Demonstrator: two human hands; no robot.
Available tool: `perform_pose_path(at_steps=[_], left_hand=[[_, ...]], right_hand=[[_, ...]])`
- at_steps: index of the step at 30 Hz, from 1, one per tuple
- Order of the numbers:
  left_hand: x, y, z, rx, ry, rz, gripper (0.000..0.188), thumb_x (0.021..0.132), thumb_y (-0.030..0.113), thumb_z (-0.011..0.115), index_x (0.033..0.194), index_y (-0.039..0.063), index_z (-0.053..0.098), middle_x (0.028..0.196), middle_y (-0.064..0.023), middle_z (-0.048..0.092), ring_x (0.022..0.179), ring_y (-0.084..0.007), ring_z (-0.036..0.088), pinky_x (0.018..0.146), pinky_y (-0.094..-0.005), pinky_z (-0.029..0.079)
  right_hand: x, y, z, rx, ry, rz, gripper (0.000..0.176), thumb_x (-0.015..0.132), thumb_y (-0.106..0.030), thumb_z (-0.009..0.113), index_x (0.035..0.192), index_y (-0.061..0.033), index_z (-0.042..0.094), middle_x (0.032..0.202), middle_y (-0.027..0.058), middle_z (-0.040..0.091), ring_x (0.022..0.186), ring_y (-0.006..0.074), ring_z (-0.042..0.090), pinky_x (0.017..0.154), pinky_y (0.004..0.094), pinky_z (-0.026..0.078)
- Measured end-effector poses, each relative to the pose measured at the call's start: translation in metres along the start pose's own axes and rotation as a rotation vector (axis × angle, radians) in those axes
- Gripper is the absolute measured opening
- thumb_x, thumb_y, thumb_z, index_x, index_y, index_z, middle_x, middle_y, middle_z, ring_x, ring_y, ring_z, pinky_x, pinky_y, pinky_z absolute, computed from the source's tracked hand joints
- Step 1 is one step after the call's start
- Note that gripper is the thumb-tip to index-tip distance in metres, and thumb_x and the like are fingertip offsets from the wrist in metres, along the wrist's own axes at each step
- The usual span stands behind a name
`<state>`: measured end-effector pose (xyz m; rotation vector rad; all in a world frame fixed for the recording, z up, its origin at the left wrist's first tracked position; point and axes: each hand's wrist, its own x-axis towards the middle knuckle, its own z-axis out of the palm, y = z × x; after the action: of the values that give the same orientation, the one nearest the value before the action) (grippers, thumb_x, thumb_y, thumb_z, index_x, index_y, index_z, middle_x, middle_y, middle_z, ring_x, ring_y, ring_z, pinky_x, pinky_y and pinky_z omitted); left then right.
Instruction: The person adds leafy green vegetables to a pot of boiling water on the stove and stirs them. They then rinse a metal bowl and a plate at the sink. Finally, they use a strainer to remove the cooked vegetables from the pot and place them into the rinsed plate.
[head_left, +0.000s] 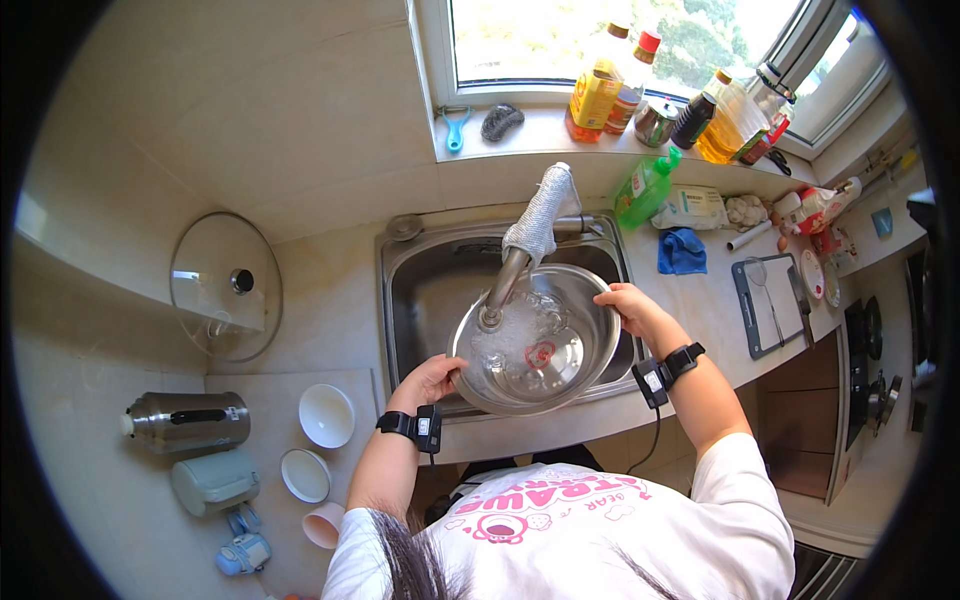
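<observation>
A round stainless steel basin (577, 375) is held over the sink (420, 300), under the faucet (510, 277). Water (517, 330) runs into it and bubbles, and a red mark shows on its bottom. My left hand (431, 381) grips the rim at the left. At the upper right of the rim, my right hand (634, 307) has hold with the thumb on top. A silvery woven cover (544, 210) wraps the upper part of the faucet. The fingers under the rim are partly hidden on both sides.
Right of the sink stand a green pump bottle (645, 187), a blue cloth (682, 251) and a cutting board (772, 304). Several bottles (596, 101) line the windowsill. At left are a glass lid (217, 300), a steel thermos (195, 422) and white bowls (327, 416).
</observation>
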<state>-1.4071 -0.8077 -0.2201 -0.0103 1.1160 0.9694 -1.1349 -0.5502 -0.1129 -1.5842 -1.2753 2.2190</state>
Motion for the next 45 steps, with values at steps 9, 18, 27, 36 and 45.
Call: perform_pose_path(at_steps=[9, 18, 27, 36, 45], left_hand=[[-0.004, -0.069, 0.085, -0.373, -0.094, 0.092, 0.037, 0.088, 0.025, 0.057, 0.112, -0.001, 0.045, 0.098, -0.0139, 0.059, 0.088, -0.0216, 0.059, 0.078, -0.0337, 0.051], [-0.019, -0.053, 0.064, 0.276, 0.415, 0.489, 0.023, 0.083, 0.003, 0.055, 0.101, -0.002, 0.042, 0.079, -0.0085, 0.058, 0.062, -0.0125, 0.059, 0.05, -0.0217, 0.048], [0.001, -0.069, 0.043, 0.114, 0.234, 0.424, 0.025, 0.087, 0.006, 0.053, 0.107, 0.001, 0.039, 0.091, -0.0076, 0.059, 0.073, -0.0145, 0.06, 0.064, -0.0252, 0.052], [0.028, -0.102, 0.079, -0.229, 0.038, 0.112, 0.022, 0.084, 0.003, 0.054, 0.104, 0.002, 0.044, 0.084, -0.009, 0.058, 0.069, -0.0161, 0.059, 0.057, -0.0248, 0.052], [0.028, -0.115, 0.093, -0.429, 0.017, 0.096, 0.012, 0.087, 0.015, 0.055, 0.08, 0.007, 0.054, 0.07, -0.0036, 0.054, 0.059, -0.0135, 0.053, 0.046, -0.0207, 0.043]], right_hand=[[-0.033, 0.065, 0.027, 0.133, 0.216, -0.226, 0.01, 0.079, -0.007, 0.056, 0.089, -0.0048, 0.054, 0.066, 0.0019, 0.056, 0.043, 0.0084, 0.047, 0.036, 0.0202, 0.037], [-0.034, 0.191, 0.027, 0.514, -0.01, 0.012, 0.029, 0.084, -0.009, 0.057, 0.113, -0.007, 0.053, 0.107, 0.0063, 0.06, 0.095, 0.0187, 0.059, 0.083, 0.0369, 0.049], [-0.03, 0.179, 0.023, 0.267, 0.11, -0.181, 0.023, 0.083, -0.015, 0.062, 0.105, -0.0098, 0.055, 0.096, 0.0005, 0.061, 0.087, 0.011, 0.058, 0.074, 0.0268, 0.047], [-0.071, 0.072, 0.02, -0.397, 0.29, -0.442, 0.019, 0.079, -0.019, 0.059, 0.08, 0.0002, 0.056, 0.068, 0.0063, 0.06, 0.058, 0.0141, 0.057, 0.053, 0.028, 0.046], [-0.043, -0.004, 0.099, -1.171, 0.52, -0.632, 0.034, 0.078, -0.031, 0.054, 0.067, 0.0011, 0.061, 0.065, 0.0192, 0.06, 0.066, 0.0362, 0.059, 0.064, 0.0436, 0.047]])
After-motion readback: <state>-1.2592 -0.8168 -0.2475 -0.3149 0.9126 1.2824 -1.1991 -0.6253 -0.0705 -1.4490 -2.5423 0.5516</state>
